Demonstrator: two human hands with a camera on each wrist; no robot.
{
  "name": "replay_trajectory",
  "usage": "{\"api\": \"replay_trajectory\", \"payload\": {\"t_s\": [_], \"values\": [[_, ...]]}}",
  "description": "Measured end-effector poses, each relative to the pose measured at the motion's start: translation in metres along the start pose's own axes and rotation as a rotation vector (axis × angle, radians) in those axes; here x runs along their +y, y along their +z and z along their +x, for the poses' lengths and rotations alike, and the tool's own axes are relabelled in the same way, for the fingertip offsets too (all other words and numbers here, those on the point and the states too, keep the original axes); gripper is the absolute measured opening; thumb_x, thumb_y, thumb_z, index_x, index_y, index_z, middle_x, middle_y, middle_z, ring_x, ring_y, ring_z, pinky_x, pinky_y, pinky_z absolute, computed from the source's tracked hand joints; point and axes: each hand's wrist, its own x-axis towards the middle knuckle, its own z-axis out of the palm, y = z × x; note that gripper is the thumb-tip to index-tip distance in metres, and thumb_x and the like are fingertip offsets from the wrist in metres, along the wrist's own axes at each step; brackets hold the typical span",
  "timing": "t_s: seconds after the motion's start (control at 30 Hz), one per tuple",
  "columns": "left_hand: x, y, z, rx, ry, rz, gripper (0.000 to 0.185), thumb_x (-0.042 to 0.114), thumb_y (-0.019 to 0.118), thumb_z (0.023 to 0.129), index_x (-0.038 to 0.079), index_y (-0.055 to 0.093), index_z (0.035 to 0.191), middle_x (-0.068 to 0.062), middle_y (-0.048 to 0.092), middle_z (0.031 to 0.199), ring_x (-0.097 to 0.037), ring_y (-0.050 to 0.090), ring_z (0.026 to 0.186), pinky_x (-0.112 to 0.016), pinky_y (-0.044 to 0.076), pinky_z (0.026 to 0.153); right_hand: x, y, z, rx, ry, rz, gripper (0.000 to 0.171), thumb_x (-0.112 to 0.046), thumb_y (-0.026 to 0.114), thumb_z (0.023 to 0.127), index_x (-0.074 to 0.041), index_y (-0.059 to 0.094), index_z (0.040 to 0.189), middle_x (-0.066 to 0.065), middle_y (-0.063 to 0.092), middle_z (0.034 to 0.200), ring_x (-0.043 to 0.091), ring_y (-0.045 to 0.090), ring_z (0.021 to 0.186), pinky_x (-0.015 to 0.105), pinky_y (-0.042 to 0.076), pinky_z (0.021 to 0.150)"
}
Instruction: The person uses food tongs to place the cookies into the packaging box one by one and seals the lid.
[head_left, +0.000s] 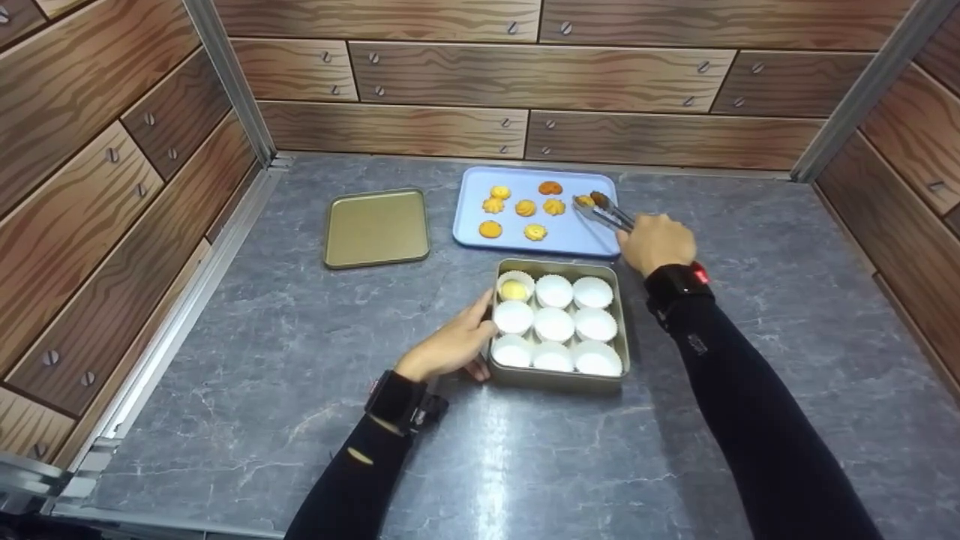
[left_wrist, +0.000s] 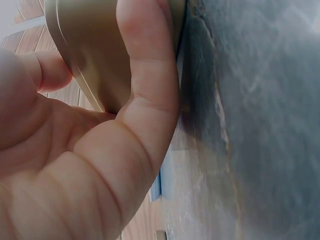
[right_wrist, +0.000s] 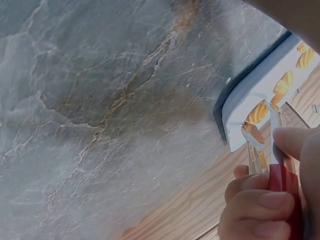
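My right hand (head_left: 658, 244) grips metal tongs (head_left: 616, 216), a red part of which shows in the right wrist view. The tong tips are at a yellow cookie (right_wrist: 258, 113) on the right side of the blue tray (head_left: 427, 249); whether they pinch it I cannot tell. A darker brown piece (head_left: 599, 199) lies beside it. My left hand (head_left: 450, 346) rests against the left wall of a gold tin (head_left: 559, 381), fingers lying along its side (left_wrist: 100, 45). White paper cups (head_left: 553, 325) fill the tin, with a yellow cookie (head_left: 514, 290) in the back left cup.
Several cookies (head_left: 526, 208) are spread over the tray behind the tin. A flat gold lid (head_left: 377, 229) lies left of the tray on the grey marbled table (head_left: 300, 337). Wood-patterned walls (head_left: 525, 75) close off the back and sides.
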Motion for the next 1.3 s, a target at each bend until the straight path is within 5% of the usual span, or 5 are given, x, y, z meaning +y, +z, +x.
{"api": "replay_trajectory", "payload": {"t_s": [0.23, 0.83, 1.07, 1.3], "values": [[-0.001, 0.001, 0.002, -0.006, -0.002, 0.001, 0.076, 0.027, 0.046, 0.110, 0.023, 0.003, 0.173, -0.017, 0.006, 0.178, -0.024, 0.068, 0.066, -0.037, 0.066, 0.061, 0.005, 0.002, -0.001, 0.028, -0.021, -0.014, 0.052, -0.044, 0.057, 0.105, 0.008, 0.066, 0.109, 0.039, 0.069, 0.098, 0.057, 0.069, 0.083, 0.066, 0.059, 0.066], [0.000, 0.000, 0.000, -0.010, 0.008, 0.007, 0.076, 0.026, 0.044, 0.110, 0.024, 0.001, 0.173, -0.016, 0.006, 0.179, -0.023, 0.068, 0.067, -0.036, 0.066, 0.061, 0.033, -0.020, -0.016, 0.024, -0.104, 0.050, 0.054, -0.048, 0.054, 0.106, -0.002, 0.065, 0.132, 0.035, 0.067, 0.096, 0.054, 0.067, 0.079, 0.066, 0.056, 0.059], [0.001, 0.001, 0.000, -0.004, 0.006, 0.003, 0.076, 0.027, 0.045, 0.110, 0.024, 0.003, 0.173, -0.017, 0.008, 0.178, -0.023, 0.068, 0.066, -0.037, 0.066, 0.061, 0.047, -0.052, -0.052, -0.009, -0.204, 0.050, 0.062, -0.061, 0.048, 0.107, -0.008, 0.062, 0.138, 0.019, 0.064, 0.083, 0.037, 0.062, 0.065, 0.049, 0.052, 0.047], [0.000, 0.001, 0.000, 0.000, -0.001, 0.008, 0.075, 0.027, 0.044, 0.110, 0.025, 0.003, 0.173, -0.017, 0.007, 0.178, -0.023, 0.068, 0.066, -0.037, 0.066, 0.061, 0.045, -0.069, -0.116, 0.010, -0.354, 0.096, 0.051, -0.052, 0.053, 0.109, -0.009, 0.066, 0.134, 0.002, 0.055, 0.066, 0.017, 0.047, 0.046, 0.032, 0.040, 0.035]]}}
